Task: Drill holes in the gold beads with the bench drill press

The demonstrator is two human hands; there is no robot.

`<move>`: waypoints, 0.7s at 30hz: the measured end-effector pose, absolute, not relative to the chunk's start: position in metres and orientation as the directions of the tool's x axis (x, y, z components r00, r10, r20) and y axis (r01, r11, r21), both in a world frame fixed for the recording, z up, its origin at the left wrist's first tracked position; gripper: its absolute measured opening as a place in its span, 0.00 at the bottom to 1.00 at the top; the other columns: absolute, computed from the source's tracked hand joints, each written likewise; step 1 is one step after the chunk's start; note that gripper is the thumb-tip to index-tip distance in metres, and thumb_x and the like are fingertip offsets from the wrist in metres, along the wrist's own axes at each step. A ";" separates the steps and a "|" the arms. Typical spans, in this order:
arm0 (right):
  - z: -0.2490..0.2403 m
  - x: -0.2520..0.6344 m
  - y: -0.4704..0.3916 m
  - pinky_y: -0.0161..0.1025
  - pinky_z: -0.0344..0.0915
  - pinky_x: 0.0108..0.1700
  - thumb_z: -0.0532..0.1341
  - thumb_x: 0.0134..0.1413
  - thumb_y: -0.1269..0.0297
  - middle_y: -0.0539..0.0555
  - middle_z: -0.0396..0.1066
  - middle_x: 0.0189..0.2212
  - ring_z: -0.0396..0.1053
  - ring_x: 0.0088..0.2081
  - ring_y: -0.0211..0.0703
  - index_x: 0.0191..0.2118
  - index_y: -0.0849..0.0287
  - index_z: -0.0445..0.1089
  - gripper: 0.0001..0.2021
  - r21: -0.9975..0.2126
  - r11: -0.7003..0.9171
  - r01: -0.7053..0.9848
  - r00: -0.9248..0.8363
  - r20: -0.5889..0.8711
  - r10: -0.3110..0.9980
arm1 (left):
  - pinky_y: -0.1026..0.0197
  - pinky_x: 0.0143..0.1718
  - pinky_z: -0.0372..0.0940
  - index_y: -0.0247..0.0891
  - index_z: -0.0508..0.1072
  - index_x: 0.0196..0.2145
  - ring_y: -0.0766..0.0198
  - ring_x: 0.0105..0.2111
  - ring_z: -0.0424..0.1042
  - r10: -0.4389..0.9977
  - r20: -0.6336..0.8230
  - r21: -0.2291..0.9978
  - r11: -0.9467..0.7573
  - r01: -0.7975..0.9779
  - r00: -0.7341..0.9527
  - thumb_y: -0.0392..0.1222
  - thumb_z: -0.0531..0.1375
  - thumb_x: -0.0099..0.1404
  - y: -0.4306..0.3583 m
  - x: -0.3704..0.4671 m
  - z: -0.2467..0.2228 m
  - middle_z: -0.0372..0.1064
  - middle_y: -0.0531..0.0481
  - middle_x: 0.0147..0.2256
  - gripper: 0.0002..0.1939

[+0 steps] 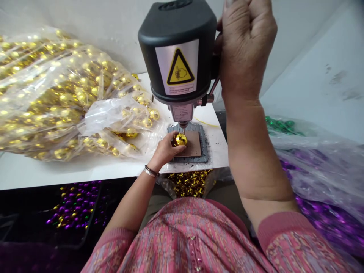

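Observation:
My left hand (pixel 167 147) holds a shiny gold mirrored ball (pixel 181 139) between thumb and fingers. The ball is on a flat brown board (pixel 194 146), which lies on the grey base plate (pixel 203 151) of a small bench drill press. Right at the top of the ball is the thin drill bit (pixel 184 131); whether it touches or enters the ball I cannot tell. Beside the black drill press head (pixel 178 49), my right hand (pixel 247 41) is closed high up on the feed lever (pixel 214 86). The lever's upper end is hidden by the hand.
A big clear bag of gold balls (pixel 57 94) covers the left of the white table (pixel 113 171). Below the table edge, gold balls (pixel 189 184) fill an open bag. Purple and gold balls (pixel 75 204) lie lower left. Bagged purple balls (pixel 327 216) and green balls (pixel 284 125) are at right.

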State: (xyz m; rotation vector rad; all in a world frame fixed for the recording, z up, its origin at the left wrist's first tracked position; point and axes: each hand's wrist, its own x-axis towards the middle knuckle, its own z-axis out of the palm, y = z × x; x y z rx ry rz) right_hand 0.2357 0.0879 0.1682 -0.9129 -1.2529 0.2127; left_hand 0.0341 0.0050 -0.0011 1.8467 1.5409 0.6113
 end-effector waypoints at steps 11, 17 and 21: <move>0.184 0.226 0.063 0.24 0.60 0.36 0.53 0.68 0.70 0.43 0.53 0.22 0.54 0.26 0.23 0.26 0.55 0.49 0.18 -0.778 0.548 0.307 0.454 0.625 0.635 | 0.47 0.60 0.68 0.37 0.77 0.57 0.49 0.52 0.76 0.937 -0.053 0.734 -0.198 0.650 0.346 0.39 0.74 0.51 0.027 0.048 -0.006 0.76 0.41 0.54 0.34; 0.176 0.232 0.047 0.29 0.57 0.26 0.56 0.68 0.70 0.44 0.59 0.20 0.56 0.21 0.26 0.33 0.63 0.67 0.09 -0.691 0.722 0.022 0.296 0.694 0.656 | 0.49 0.58 0.70 0.39 0.76 0.60 0.50 0.51 0.77 0.941 -0.090 0.828 -0.112 0.549 0.327 0.37 0.74 0.51 0.024 0.048 -0.013 0.80 0.45 0.52 0.37; 0.164 0.235 0.022 0.33 0.55 0.22 0.64 0.61 0.68 0.44 0.62 0.22 0.56 0.19 0.27 0.38 0.58 0.73 0.01 -0.600 0.785 -0.153 0.228 0.751 0.619 | 0.51 0.56 0.70 0.39 0.78 0.57 0.50 0.51 0.77 0.949 -0.072 0.822 -0.118 0.556 0.307 0.36 0.74 0.51 0.021 0.049 -0.013 0.80 0.45 0.52 0.34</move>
